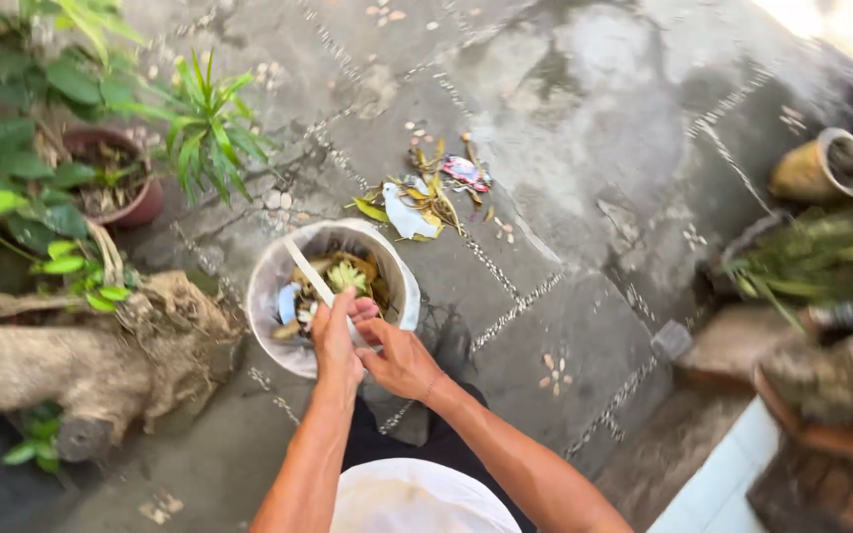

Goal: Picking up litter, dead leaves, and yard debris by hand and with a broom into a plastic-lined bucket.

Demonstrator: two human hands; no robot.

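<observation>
Head camera looks straight down on a round white plastic bucket (278, 286) standing on the wet grey stone paving (584, 148), just ahead of the person's feet. Inside the bucket lie yellowed leaves, green scraps and a bit of blue litter, with a pale flat handle (306, 269) slanting across its mouth. Both hands meet at the bucket's near rim. The left hand (336, 341) has its fingers curled over the rim, closed around the near end of the handle and something white under the palm. The right hand (402, 360) lies just beside it, touching it, fingers bent toward the same spot; whether it actually grips anything I cannot tell.

Beyond the bucket, a small heap of dry yellow leaves and scraps of wrapper (426, 192) lies on the paving. Left of the bucket is a thick, gnarled brown tree trunk (71, 355), and behind that a reddish clay pot (120, 178) among green leafy plants. Well to the bucket's right, a tan clay pot (821, 168) lies tipped on its side near more greenery.
</observation>
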